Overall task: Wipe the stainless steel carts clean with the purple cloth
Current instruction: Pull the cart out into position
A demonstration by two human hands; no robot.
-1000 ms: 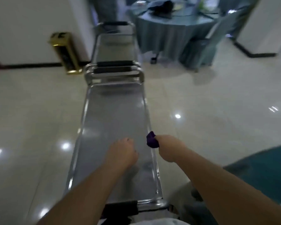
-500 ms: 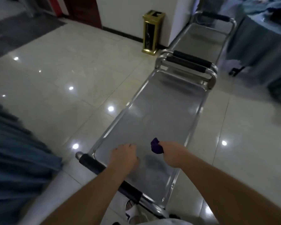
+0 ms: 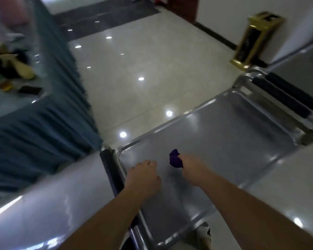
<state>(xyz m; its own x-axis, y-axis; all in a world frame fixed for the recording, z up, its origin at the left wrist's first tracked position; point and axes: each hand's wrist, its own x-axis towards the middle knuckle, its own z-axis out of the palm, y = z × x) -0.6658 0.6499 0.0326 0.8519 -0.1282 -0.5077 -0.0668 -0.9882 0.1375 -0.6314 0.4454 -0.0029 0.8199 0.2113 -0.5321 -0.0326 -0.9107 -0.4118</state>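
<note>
Low in the middle of the frame, my right hand grips the small bunched purple cloth, fingers curled round it so that only a dark wad pokes out on its left side. It sits over the near part of the long, shallow stainless steel cart tray, which runs from the bottom centre up toward the right edge of the frame. Whether the cloth is actually pressed to the metal I cannot tell; it looks at or just above the surface.

I judge the wiping to be in hand at this near end, with most of the tray's length toward the upper right likely yet to be covered. The next move calls for pressing the cloth flat and sweeping it along the tray toward the two black padded handle bars at the far end.

My left hand lies just beside the right, knuckles up and fingers loosely curled, holding nothing; it seems to rest on the tray near the black handle bar at the near end. Both forearms reach in from the bottom of the frame, roughly parallel.

At upper right, a second steel cart stands beyond the handles.
</note>
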